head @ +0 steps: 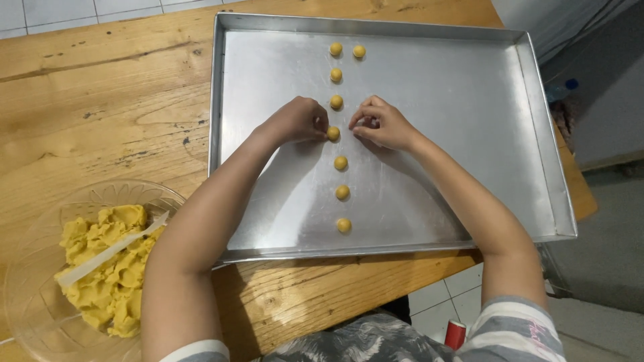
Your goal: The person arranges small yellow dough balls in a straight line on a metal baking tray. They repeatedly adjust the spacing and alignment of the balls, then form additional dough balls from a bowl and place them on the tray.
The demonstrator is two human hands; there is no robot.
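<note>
Your left hand (295, 121) pinches the small yellow dough ball (333, 133) in the row on the metal tray (429, 107), your right hand (382, 124) curled empty just beside it; it looks soft and easily squashed, so I'd hold its sides lightly.

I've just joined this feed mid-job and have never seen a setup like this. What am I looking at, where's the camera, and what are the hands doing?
There is no machine here: the one picture comes from a camera on a person's head, looking down at their bare arms. A metal baking tray lies on a wooden table, with small yellow dough balls in a column. The left hand touches one dough ball; the right hand is curled just beside it. At lower left, a glass bowl holds yellow dough and a white spatula.
</note>
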